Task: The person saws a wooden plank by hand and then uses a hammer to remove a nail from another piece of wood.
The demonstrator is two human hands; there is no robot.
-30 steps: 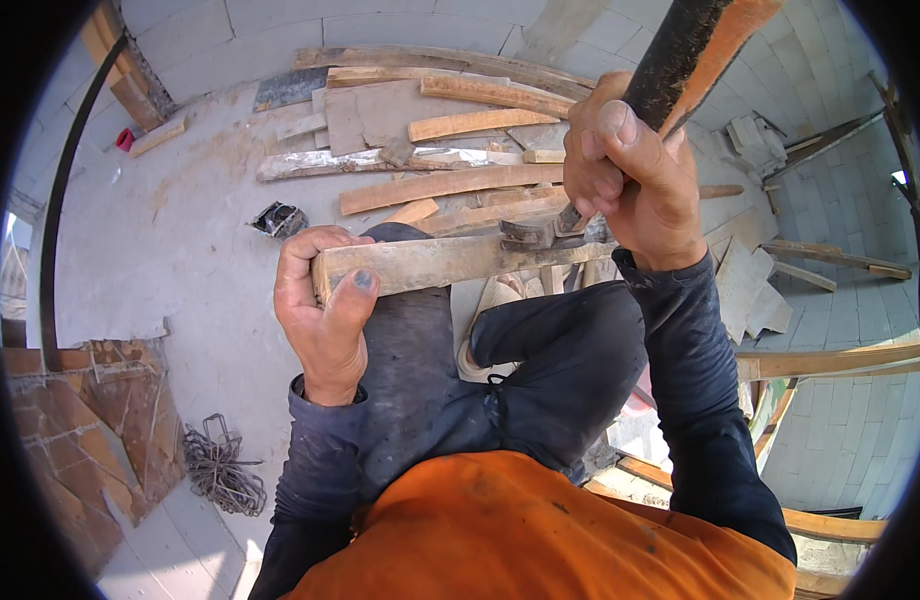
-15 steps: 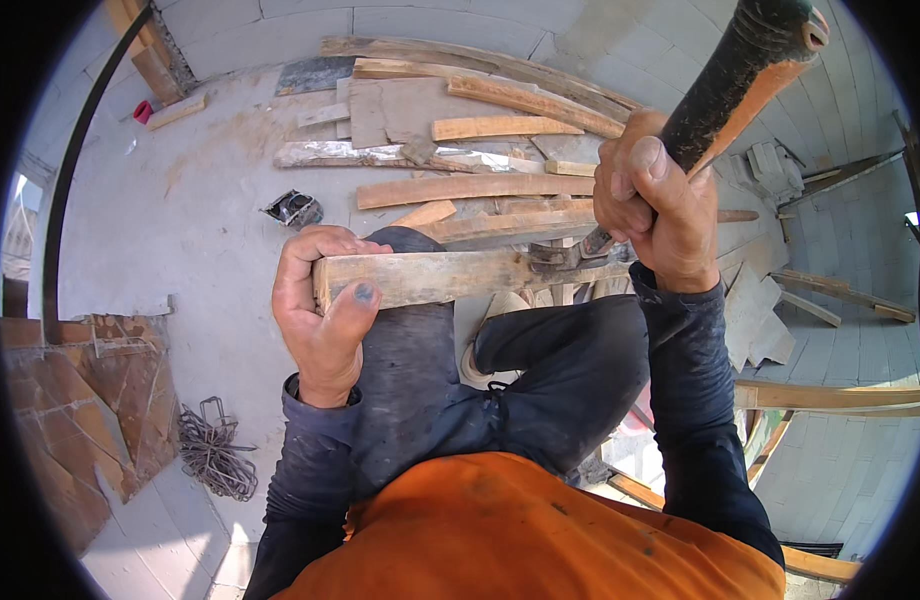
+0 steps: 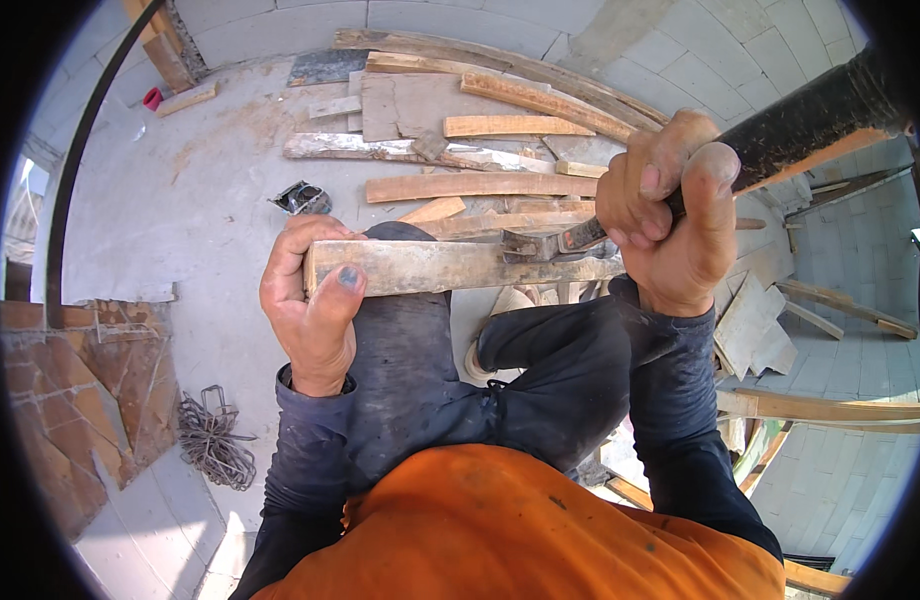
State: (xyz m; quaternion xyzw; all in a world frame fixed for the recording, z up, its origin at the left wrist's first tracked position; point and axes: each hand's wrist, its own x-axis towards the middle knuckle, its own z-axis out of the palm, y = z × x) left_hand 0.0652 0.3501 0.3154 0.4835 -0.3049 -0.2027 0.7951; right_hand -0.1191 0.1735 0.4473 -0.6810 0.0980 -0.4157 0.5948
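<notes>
My left hand [image 3: 308,300] is wrapped round the near-left end of a weathered wooden board [image 3: 430,268], its thumb pressed on the face. That board lies crosswise above my left thigh. A claw hammer [image 3: 810,125] with a thick black and orange handle is gripped in my right hand [image 3: 675,210]. Its metal head rests against the upper edge of the board, right of the middle. Whether a nail sits under the claw cannot be made out. The board's right end passes behind my right hand and wrist.
Several loose planks [image 3: 480,187] lie on the concrete floor ahead, beside a flat grey-brown sheet [image 3: 400,105]. A small dark container [image 3: 302,198] stands left of them. Bundled metal wire [image 3: 216,437] and a brown panel [image 3: 100,390] are at left. Broken boards [image 3: 755,325] lean at right.
The hammer's handle has swung down to the right, and my right hand has turned with it. Its head sits slightly farther left along the board. My left hand keeps its hold.
</notes>
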